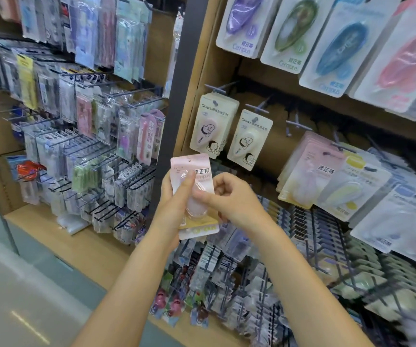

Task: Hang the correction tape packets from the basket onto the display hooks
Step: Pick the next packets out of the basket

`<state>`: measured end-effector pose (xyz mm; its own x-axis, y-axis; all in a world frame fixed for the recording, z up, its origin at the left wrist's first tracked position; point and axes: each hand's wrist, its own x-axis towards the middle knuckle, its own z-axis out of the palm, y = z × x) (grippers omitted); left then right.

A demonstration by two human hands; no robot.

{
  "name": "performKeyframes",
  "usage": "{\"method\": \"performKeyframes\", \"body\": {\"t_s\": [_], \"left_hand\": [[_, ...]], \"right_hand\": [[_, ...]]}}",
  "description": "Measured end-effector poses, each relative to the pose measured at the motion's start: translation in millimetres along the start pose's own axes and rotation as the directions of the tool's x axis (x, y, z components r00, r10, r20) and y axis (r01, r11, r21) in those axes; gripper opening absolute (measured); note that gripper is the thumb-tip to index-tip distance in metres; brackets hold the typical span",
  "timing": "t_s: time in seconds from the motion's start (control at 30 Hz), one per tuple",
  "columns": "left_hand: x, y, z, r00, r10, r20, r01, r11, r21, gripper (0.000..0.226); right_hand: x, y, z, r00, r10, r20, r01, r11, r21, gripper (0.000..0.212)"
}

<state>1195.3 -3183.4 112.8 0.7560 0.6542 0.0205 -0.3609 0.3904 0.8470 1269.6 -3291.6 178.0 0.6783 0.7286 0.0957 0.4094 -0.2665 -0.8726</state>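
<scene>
Pink card fronts the small stack of correction tape packets [195,194] you hold up in front of the wooden display shelf [203,78], at the foot of its grey upright. Your left hand [173,196] grips the stack from the left edge, thumb laid across the clear blister of the top packet, while a yellow packet shows at the bottom of the stack behind it. Your right hand [229,196] meets the stack from the right, fingers curled and pinching at the packet's right edge. Just above your hands, two cartoon-printed tape packets [229,132] hang side by side on display hooks [260,106], one pink, one cream. To their right a bare hook [295,123] juts from the back panel, and beyond it hang pastel packets [327,176] in pink, yellow and blue. Larger Campus tape cards [299,28] in purple, green, blue and pink fill the row above. Racks of blurred stationery [82,136] crowd the neighbouring bay to your left.
</scene>
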Motion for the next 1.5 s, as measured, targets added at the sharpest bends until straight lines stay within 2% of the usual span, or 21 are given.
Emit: {"method": "performKeyframes", "body": {"t_s": [0.13, 0.33, 0.5, 0.6, 0.7, 0.93, 1.2, 1.4, 1.5], "left_hand": [[-8.8, 0.2, 21.6, 0.997, -0.009, 0.072, 0.007, 1.0, 0.024, 0.06], [-22.8, -14.5, 57.3, 0.983, 0.025, 0.179, -0.053, 0.986, 0.156, 0.022], [-41.7, -34.1, 90.9, 0.972, 0.043, 0.23, -0.104, 0.961, 0.258, 0.03], [-50.2, -36.5, 108.1, 0.965, 0.06, 0.254, -0.133, 0.951, 0.279, 0.028], [-52.3, -34.2, 117.8, 0.967, 0.07, 0.246, -0.14, 0.951, 0.277, 0.033], [-49.6, -26.7, 108.1, 0.977, 0.085, 0.197, -0.138, 0.952, 0.272, 0.033], [-44.2, -23.4, 97.1, 0.977, 0.077, 0.198, -0.128, 0.957, 0.259, 0.035], [-37.4, -23.8, 94.5, 0.98, 0.056, 0.193, -0.111, 0.953, 0.283, 0.032], [-34.7, -24.9, 94.7, 0.979, 0.061, 0.195, -0.114, 0.955, 0.276, 0.034]], "right_hand": [[-18.0, 2.3, -25.6, 0.999, 0.039, -0.003, -0.038, 0.996, 0.083, 0.032], [-59.2, 24.3, -75.6, 0.974, 0.1, -0.202, -0.047, 0.967, 0.251, 0.026], [-106.7, 46.1, -114.7, 0.921, 0.098, -0.377, -0.008, 0.973, 0.233, 0.025], [-118.6, 49.7, -132.1, 0.888, 0.076, -0.453, 0.027, 0.976, 0.217, 0.015], [-112.6, 42.4, -140.0, 0.876, 0.049, -0.48, 0.049, 0.981, 0.189, 0.012], [-78.3, 33.1, -134.2, 0.834, 0.06, -0.548, 0.031, 0.987, 0.157, 0.019], [-66.7, 40.9, -121.8, 0.816, 0.036, -0.576, 0.055, 0.989, 0.14, 0.01], [-70.2, 39.6, -113.1, 0.73, 0.035, -0.683, 0.118, 0.977, 0.176, 0.016], [-66.4, 38.4, -114.2, 0.732, 0.053, -0.679, 0.109, 0.975, 0.193, 0.015]]}}
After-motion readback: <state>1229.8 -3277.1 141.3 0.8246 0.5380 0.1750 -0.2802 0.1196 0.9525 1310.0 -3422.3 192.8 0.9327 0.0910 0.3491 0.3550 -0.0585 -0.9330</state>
